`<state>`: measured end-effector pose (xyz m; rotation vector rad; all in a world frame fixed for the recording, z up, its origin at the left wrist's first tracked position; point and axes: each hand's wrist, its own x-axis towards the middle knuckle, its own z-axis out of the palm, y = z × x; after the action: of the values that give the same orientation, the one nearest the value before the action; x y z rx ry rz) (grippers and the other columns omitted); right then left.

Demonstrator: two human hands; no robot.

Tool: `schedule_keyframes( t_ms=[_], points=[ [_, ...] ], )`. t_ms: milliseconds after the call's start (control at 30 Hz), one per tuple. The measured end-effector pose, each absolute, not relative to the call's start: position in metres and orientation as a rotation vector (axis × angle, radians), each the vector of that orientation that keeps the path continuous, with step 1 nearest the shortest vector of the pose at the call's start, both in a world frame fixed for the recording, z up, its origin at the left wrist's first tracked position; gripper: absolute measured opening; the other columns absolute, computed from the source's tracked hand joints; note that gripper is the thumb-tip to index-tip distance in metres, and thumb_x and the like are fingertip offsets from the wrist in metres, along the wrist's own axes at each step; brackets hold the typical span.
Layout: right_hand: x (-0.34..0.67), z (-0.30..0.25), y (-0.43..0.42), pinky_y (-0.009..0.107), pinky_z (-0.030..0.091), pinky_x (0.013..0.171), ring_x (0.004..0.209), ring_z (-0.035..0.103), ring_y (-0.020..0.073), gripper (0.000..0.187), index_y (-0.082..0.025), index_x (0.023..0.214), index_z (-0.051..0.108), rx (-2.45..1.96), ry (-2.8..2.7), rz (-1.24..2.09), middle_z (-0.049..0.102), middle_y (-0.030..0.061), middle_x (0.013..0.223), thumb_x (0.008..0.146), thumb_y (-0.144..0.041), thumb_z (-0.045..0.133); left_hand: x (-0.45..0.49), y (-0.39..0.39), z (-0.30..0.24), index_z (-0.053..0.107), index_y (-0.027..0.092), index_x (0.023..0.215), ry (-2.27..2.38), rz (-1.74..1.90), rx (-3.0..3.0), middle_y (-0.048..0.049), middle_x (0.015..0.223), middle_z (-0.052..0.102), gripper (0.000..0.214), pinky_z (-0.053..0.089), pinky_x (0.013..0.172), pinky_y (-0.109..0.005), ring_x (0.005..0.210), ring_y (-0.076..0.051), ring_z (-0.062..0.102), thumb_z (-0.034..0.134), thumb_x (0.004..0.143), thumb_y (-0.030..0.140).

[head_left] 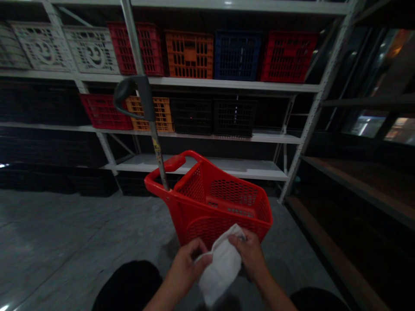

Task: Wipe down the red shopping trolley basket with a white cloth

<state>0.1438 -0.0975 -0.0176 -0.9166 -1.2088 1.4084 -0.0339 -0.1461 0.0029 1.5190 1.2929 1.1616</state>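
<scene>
- Dim throughout; the white cloth at six o'clock catches most light.
- Sheen on the floor at eight o'clock.
- Edge distortion bends the shelf uprights.

1. Place: dim storeroom or warehouse-style shop.
2. Metal shelving, several tiers, spanning the frame.
3. Plastic crates, assorted colours, ranked along the upper shelves.
4. Red shopping basket, centre, on grey floor.

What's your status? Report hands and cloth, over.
Left hand and right hand both hold white cloth. Cloth held up before red shopping basket. Nothing between them.
</scene>
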Motion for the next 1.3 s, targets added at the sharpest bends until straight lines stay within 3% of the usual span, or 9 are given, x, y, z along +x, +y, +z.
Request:
schedule_keyframes(
  t_ms=[133,233,400,667,800,967,1067,1167,1300],
  points=[
    [0.140,-0.004,-0.101,0.018,0.024,0.042,0.044,0.033,0.0055,0.022,-0.011,0.056,0.059,-0.917,-1.532,1.456,0.044,-0.0049,0.047,0.061,-0.030,0.069,-0.035,-0.136,0.013,0.056,0.016,0.085,1.022,1.076,1.453,-0.0037,0.079,0.061,0.044,0.039,0.063,-0.022,0.071,-0.015,0.053,0.068,0.054,0.046],
    [0.132,-0.001,-0.105,0.018,0.023,0.043,0.044,0.032,0.0052,0.022,-0.011,0.052,0.057,-0.892,-1.560,1.470,0.043,-0.0052,0.047,0.059,-0.028,0.070,-0.027,-0.130,0.012,0.053,0.016,0.065,1.243,1.208,1.371,0.0023,0.058,0.053,0.030,0.035,0.053,-0.020,0.055,-0.010,0.046,0.069,0.055,0.040],
    [0.125,-0.012,-0.105,0.022,0.037,0.053,0.053,0.048,0.0107,0.036,-0.014,0.073,0.064,-0.739,-1.225,1.654,0.057,-0.0017,0.061,0.046,-0.033,0.078,-0.024,-0.137,0.008,0.053,0.018,0.061,1.593,1.485,1.364,0.0038,0.054,0.049,0.026,0.033,0.053,-0.020,0.054,-0.010,0.044,0.057,0.068,0.042],
    [0.125,-0.023,-0.109,0.021,0.035,0.050,0.053,0.048,0.0113,0.042,-0.012,0.067,0.064,-0.894,-1.198,1.510,0.057,0.0009,0.057,0.069,-0.054,0.059,-0.027,-0.148,0.002,0.050,0.020,0.062,1.697,1.536,1.375,0.0040,0.054,0.048,0.031,0.033,0.052,-0.021,0.052,-0.011,0.044,0.045,0.077,0.046],
    [0.120,-0.028,-0.113,0.024,0.041,0.059,0.060,0.054,0.0130,0.043,-0.014,0.085,0.064,-0.701,-1.232,1.671,0.062,0.0033,0.071,0.066,-0.052,0.064,-0.031,-0.145,-0.001,0.050,0.020,0.067,1.670,1.613,1.303,0.0039,0.057,0.050,0.030,0.036,0.055,-0.021,0.055,-0.011,0.046,0.044,0.077,0.047],
    [0.116,-0.032,-0.115,0.029,0.044,0.067,0.071,0.059,0.0169,0.047,-0.014,0.095,0.062,-0.676,-1.219,1.706,0.066,0.0061,0.083,0.057,-0.039,0.075,-0.035,-0.138,-0.004,0.055,0.018,0.082,1.341,1.562,1.130,-0.0021,0.070,0.060,0.043,0.043,0.059,-0.024,0.065,-0.015,0.054,0.052,0.067,0.058],
    [0.119,-0.029,-0.110,0.029,0.044,0.065,0.068,0.059,0.0169,0.046,-0.014,0.094,0.062,-0.662,-1.170,1.704,0.066,0.0055,0.079,0.058,-0.039,0.073,-0.032,-0.140,-0.006,0.056,0.016,0.084,1.140,1.332,1.069,-0.0010,0.059,0.060,0.050,0.042,0.050,-0.024,0.051,-0.013,0.053,0.067,0.053,0.054],
    [0.124,-0.027,-0.104,0.028,0.044,0.061,0.062,0.058,0.0151,0.042,-0.015,0.095,0.062,-0.641,-1.107,1.747,0.066,0.0039,0.075,0.061,-0.038,0.071,-0.032,-0.145,-0.008,0.055,0.017,0.081,1.107,1.234,1.051,0.0036,0.051,0.055,0.037,0.034,0.040,-0.019,0.038,-0.008,0.044,0.068,0.058,0.043],
    [0.132,-0.030,-0.102,0.022,0.040,0.052,0.053,0.053,0.0119,0.021,-0.014,0.075,0.067,-0.645,-1.015,1.840,0.062,0.0014,0.062,0.061,-0.030,0.069,-0.044,-0.148,-0.008,0.056,0.016,0.060,1.110,1.263,1.151,0.0036,0.047,0.051,0.018,0.033,0.044,-0.018,0.041,-0.006,0.044,0.057,0.066,0.033]
  ],
)
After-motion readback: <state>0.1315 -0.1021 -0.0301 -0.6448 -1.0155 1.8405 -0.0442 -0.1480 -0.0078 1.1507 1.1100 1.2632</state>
